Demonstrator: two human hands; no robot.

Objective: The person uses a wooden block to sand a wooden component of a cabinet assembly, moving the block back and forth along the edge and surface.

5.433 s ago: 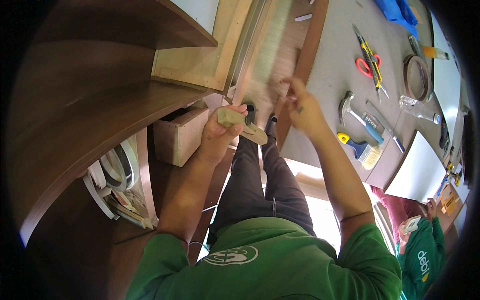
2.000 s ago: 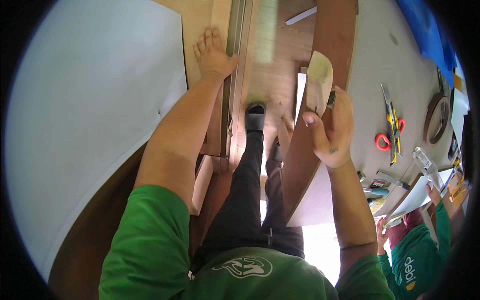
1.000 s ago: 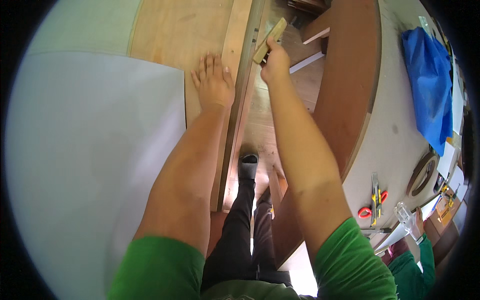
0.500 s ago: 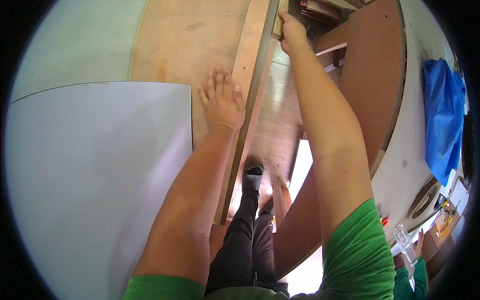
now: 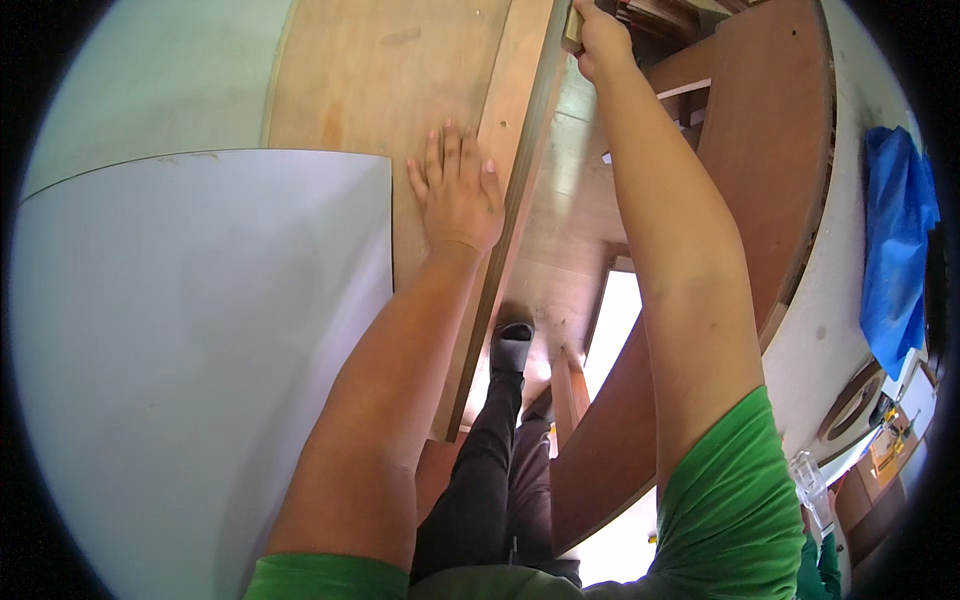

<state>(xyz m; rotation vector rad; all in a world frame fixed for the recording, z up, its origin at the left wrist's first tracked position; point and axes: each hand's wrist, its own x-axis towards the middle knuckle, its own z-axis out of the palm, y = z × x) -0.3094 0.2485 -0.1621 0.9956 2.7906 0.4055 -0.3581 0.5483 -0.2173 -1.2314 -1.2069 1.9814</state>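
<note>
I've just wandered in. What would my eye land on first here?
Probably the big pale board filling the left side. Next, the left hand spread on a wooden panel near the middle, and the right hand gripping a small wooden block at the top. A bright blue bag or cloth stands out at far right.

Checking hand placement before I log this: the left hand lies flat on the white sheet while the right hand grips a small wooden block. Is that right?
Not quite: the head view shows the left hand lying flat on the light-brown wooden board, not the white sheet. The right hand does grip a small wooden block.
</note>
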